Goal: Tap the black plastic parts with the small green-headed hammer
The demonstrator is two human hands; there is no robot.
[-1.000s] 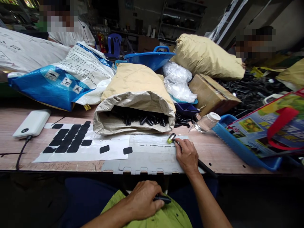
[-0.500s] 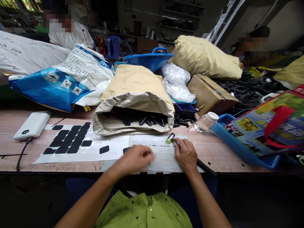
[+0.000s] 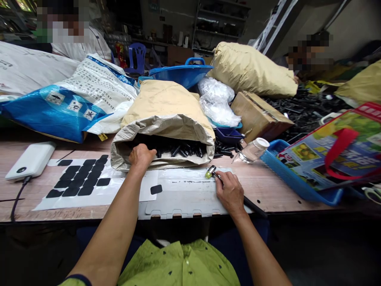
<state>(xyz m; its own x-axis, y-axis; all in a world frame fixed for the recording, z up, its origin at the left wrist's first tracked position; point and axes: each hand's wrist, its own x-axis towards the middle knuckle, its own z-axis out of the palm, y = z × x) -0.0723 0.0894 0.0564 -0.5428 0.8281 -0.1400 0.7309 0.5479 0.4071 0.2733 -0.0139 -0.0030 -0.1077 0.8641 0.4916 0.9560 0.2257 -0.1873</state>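
Note:
My left hand [image 3: 141,155] reaches into the mouth of the tan paper sack [image 3: 166,119], its fingers curled among the black plastic parts [image 3: 184,150] lying inside. What the fingers hold, if anything, is hidden. My right hand [image 3: 229,192] rests on the grey mat [image 3: 181,200] at the table edge, closed round a thin black tool [image 3: 253,206] with a yellow-green tip [image 3: 209,172]. A white sheet with several black oval stickers [image 3: 80,178] lies to the left of my left arm.
A white power bank [image 3: 29,161] with a cable sits far left. A blue-and-white sack [image 3: 71,103] lies behind it. A clear bottle [image 3: 253,150], a cardboard box [image 3: 258,115], a blue tray [image 3: 297,184] with a colourful bag [image 3: 342,153] stand right. Two people sit across the table.
My left hand rose from my lap, crossed the grey mat and went forward into the sack's mouth. The right hand with its tool stayed in place.

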